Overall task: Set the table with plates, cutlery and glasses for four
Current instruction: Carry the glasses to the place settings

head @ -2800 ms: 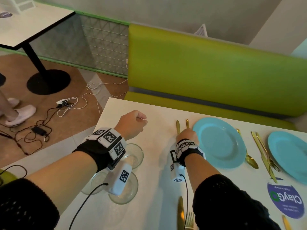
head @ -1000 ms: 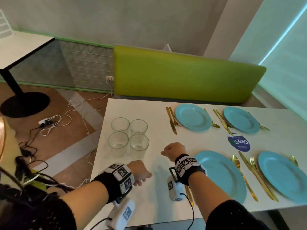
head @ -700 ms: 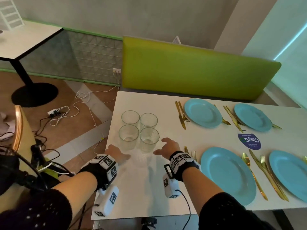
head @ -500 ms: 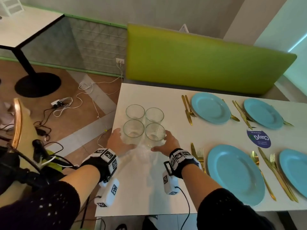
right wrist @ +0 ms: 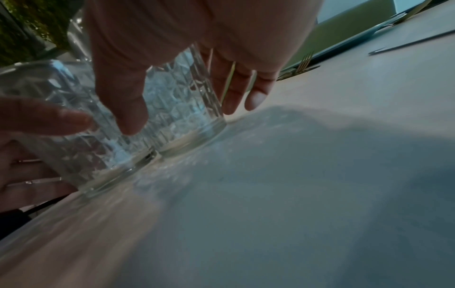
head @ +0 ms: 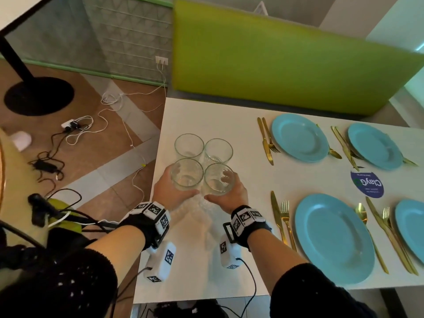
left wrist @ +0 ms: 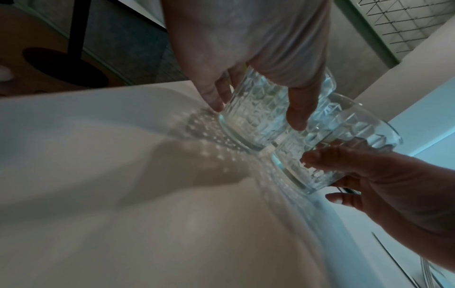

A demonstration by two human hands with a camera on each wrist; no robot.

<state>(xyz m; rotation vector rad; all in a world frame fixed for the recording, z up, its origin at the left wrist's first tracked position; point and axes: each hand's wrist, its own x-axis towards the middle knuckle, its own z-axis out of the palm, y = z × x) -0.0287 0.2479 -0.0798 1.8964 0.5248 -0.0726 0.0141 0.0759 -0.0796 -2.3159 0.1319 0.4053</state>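
the left hand [head: 168, 191] is wrapped round the near-left glass [head: 187, 174], thumb and fingers curled on its faceted wall; the right hand's [head: 229, 193] grip is likewise closed round the near-right glass [head: 218, 179]. both glasses are stood upright on the white desk [head: 199, 260], side by side and touching at the base. just beyond, at 12 o'clock, two more glasses [head: 189, 145] are stood untouched. at 3 o'clock, blue plates [head: 332, 237] are flanked by gold cutlery [head: 281, 222].
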